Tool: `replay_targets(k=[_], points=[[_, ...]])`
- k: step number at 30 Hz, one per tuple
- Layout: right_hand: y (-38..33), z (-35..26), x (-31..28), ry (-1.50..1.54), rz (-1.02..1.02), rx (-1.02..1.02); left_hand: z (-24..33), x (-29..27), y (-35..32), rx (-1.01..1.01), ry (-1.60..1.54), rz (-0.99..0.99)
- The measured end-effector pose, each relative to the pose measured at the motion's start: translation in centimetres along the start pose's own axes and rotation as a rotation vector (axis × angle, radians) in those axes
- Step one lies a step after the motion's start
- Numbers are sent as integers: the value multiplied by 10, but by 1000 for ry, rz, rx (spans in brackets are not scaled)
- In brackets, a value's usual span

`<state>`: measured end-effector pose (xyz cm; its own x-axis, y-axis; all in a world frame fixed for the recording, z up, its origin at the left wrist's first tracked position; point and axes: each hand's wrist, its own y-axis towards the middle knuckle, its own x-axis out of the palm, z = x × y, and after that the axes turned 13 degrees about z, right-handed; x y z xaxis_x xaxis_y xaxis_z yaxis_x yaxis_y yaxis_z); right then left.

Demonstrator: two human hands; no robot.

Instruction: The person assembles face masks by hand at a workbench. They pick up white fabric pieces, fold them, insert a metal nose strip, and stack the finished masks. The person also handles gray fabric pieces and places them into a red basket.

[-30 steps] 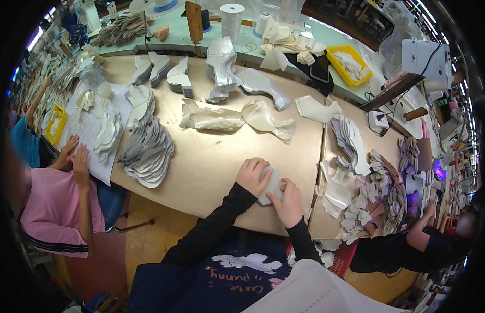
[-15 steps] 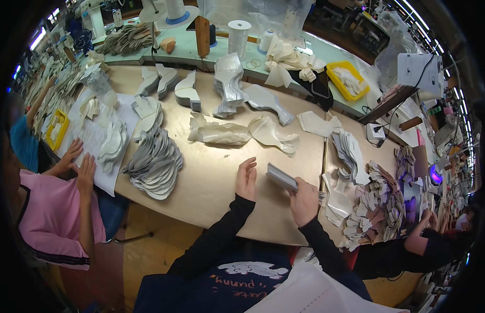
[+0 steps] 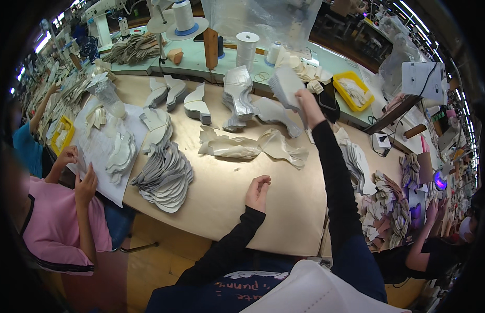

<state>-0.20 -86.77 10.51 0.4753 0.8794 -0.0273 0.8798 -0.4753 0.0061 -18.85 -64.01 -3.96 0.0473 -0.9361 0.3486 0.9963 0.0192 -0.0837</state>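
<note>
My right hand (image 3: 310, 108), arm stretched out over the far side of the table, grips a stack of thin grey-white cut pieces (image 3: 285, 86). The stack is tilted and slightly blurred, above the curved grey stack (image 3: 276, 116) on the table. My left hand (image 3: 258, 193) hovers over the near middle of the table, fingers loosely bent and holding nothing. Beyond it lie crumpled cream sheet pieces (image 3: 232, 145). A tall stack of shiny silvery-white pieces (image 3: 238, 94) stands behind them.
At left is a fanned heap of grey-white pieces (image 3: 166, 180); smaller stacks (image 3: 197, 104) stand behind it. A co-worker in pink (image 3: 65, 219) handles pieces at a white sheet (image 3: 106, 177). Thread spools (image 3: 246, 49) and a yellow tray (image 3: 353, 92) line the back. More piles (image 3: 386, 208) lie right.
My right hand has carried the stack from the near right up to the far side of the table. My left hand has lowered slightly, its fingers more bent. The view has shifted.
</note>
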Motion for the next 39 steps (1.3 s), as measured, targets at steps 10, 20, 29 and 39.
replay_targets(k=[10, 20, 29, 39], points=[[29, 87, 37, -1167, 43, -178, 7, 1, -3, -60, 13, -8], [44, 30, 72, -1079, 469, -1193, 11, 0, -3, -95, 19, -9], [57, 77, 64, -1285, -83, -507, 13, 0, -2, -105, 81, -30], [10, 71, 14, -1412, -4, -715, 16, 5, -5, -101, 92, -67]])
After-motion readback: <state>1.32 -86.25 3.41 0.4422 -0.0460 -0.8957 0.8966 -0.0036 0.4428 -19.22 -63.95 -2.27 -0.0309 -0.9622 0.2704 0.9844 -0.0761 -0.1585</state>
